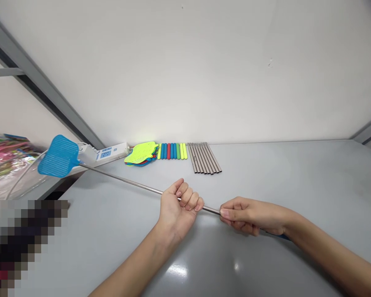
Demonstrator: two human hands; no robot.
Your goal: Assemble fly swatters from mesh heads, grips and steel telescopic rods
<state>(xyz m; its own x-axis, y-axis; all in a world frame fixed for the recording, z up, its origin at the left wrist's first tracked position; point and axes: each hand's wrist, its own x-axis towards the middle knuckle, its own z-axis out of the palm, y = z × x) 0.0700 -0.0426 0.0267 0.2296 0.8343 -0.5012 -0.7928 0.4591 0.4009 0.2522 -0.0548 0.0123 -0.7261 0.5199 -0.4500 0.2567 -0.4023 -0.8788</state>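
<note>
A fly swatter with a blue slotted head [59, 156] and a long thin metal rod [123, 179] runs across the view, tilted down to the right. My left hand [184, 206] is closed around the rod near its middle, palm side up. Further right, my right hand [244, 216] grips the swatter's lower end, thumb pressed on the metal. A dark blue piece, perhaps the handle, shows below the right wrist; most of it is hidden by that hand and forearm.
Against the wall lie stacked fly swatter heads [141, 153], several coloured handle grips [172, 151] and a row of metal tubes [205, 159]. A white power strip [111, 152] is at the left edge of the grey table [281, 177]. Plastic-wrapped coloured items [10, 165] are at far left.
</note>
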